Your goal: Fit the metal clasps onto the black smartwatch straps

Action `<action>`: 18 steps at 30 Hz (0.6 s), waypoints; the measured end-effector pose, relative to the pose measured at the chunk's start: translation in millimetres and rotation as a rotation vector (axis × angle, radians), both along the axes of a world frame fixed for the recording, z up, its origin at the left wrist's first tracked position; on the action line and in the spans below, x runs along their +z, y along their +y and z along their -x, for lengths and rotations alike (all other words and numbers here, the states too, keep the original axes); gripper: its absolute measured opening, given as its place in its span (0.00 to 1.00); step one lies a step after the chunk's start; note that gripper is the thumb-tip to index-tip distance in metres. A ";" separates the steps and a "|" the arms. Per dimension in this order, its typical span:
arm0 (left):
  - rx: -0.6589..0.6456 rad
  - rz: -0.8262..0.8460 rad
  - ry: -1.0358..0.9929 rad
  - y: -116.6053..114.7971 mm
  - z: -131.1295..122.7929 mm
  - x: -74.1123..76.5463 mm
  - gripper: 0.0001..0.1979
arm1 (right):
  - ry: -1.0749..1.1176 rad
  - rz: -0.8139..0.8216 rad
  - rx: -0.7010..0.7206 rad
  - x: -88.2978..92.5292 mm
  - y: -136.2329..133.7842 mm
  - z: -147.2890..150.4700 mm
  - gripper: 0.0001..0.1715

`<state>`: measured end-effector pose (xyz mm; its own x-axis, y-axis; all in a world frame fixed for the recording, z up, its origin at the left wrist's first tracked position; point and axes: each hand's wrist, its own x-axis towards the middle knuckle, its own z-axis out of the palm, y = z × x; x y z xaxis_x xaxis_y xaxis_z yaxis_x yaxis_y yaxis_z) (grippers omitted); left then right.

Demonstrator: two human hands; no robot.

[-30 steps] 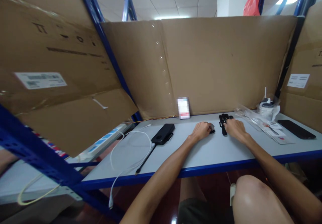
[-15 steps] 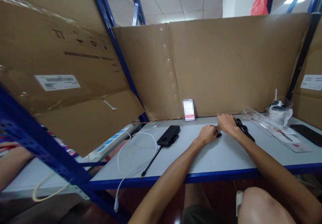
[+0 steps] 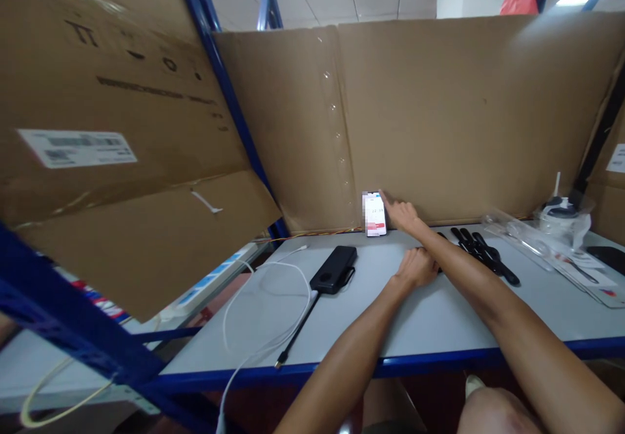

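Note:
A phone with a lit screen leans upright against the cardboard at the back of the table. My right hand reaches to it, index finger stretched out at the screen's upper right edge, holding nothing visible. Lower down, my left hand rests on the grey table with its fingers curled round something dark, mostly hidden behind the hand and the right forearm. Several black long-handled utensils lie together right of my right forearm.
A black power bank with white and black cables lies on the left. Plastic packaging, a lidded cup and a dark flat object are at right. A blue frame post stands at left.
My right hand has left the spot beside my left hand and moved up and left to the phone. More black utensils now show at right. The view has shifted slightly.

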<state>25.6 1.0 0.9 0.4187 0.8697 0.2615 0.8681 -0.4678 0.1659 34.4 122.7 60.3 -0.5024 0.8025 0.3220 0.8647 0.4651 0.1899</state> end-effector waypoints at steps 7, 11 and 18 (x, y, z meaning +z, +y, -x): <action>-0.050 0.016 -0.043 -0.8 0.4 -0.3 0.16 | -0.066 -0.024 -0.014 -11.2 4.1 2.2 0.48; -0.145 -0.025 -0.016 5.0 -0.3 -7.6 0.15 | -0.143 -0.011 0.047 -24.7 -6.0 0.2 0.52; -0.250 -0.107 0.025 9.2 1.2 -13.9 0.17 | -0.142 -0.021 0.046 -32.3 -18.3 4.3 0.53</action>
<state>24.5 10.3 -12.9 0.6247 0.7062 0.3331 0.7263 -0.6822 0.0842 30.1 104.4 27.9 -0.5800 0.7715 0.2613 0.8063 0.4981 0.3190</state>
